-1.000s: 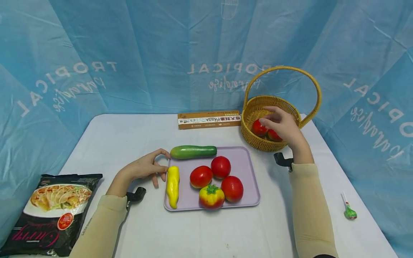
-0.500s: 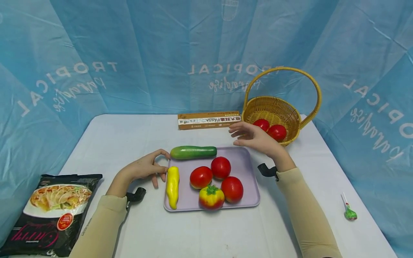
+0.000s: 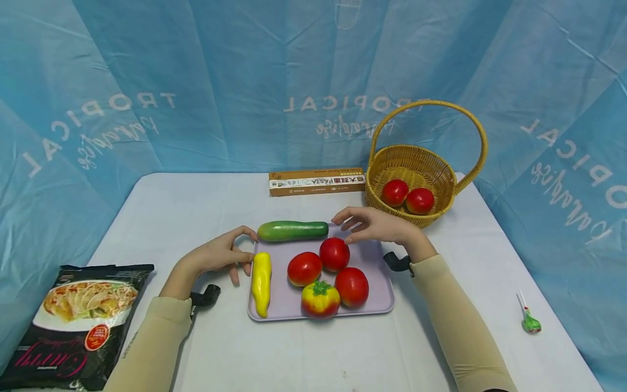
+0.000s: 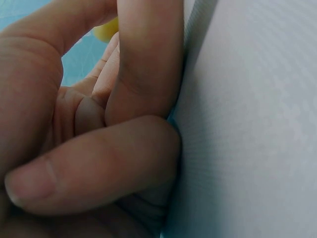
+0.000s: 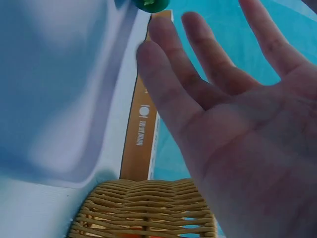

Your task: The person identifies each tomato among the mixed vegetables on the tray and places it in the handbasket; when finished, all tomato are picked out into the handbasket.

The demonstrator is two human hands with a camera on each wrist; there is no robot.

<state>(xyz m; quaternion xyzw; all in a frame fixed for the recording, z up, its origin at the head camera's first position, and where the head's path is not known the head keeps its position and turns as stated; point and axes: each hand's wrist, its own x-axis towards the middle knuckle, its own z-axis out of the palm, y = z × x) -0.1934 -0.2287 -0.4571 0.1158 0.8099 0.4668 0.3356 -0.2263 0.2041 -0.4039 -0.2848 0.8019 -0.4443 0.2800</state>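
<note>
A right hand hangs over the corner of a lilac tray, fingers loosely bent and apart with nothing between them. A glossy red tomato sits on the tray just beside the thumb tip; whether the two touch cannot be told.

Ahead of the same fingertips lies a cucumber; behind the hand stands a wicker basket holding two red fruits. Opposite, a left hand rests at the tray's edge, fingers curved, thumb tip by a yellow pepper; a pinch on the rim cannot be made out.

The even shine suggests a moulded piece, likely light, stiff and hard to bruise, though its smooth round sides could slip or roll under a fingertip push. The surest hold looks to be around its widest part, thumb on the near side and fingers over the far side. Entry seems easiest from the hand's own side, since an oval tomato crowds the side away from the grip.
</note>
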